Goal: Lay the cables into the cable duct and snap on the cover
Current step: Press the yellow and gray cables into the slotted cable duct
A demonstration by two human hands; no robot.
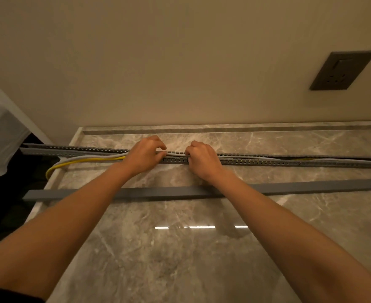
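Note:
A long grey slotted cable duct (289, 161) lies across the marble counter (180, 248), open at the top. A grey cable (86, 158) and a yellow cable (79, 161) run outside the duct at the left and lie inside it to the right. My left hand (145, 156) and my right hand (202, 160) rest on the duct's middle, fingers pinched on the cables at its top. The flat grey cover (158, 192) lies loose on the counter, nearer to me, under my forearms.
A beige wall rises behind the counter, with a dark socket plate (341, 71) at the upper right. The counter's left edge (49, 189) drops to a dark gap. A raised marble lip (223, 129) runs along the back.

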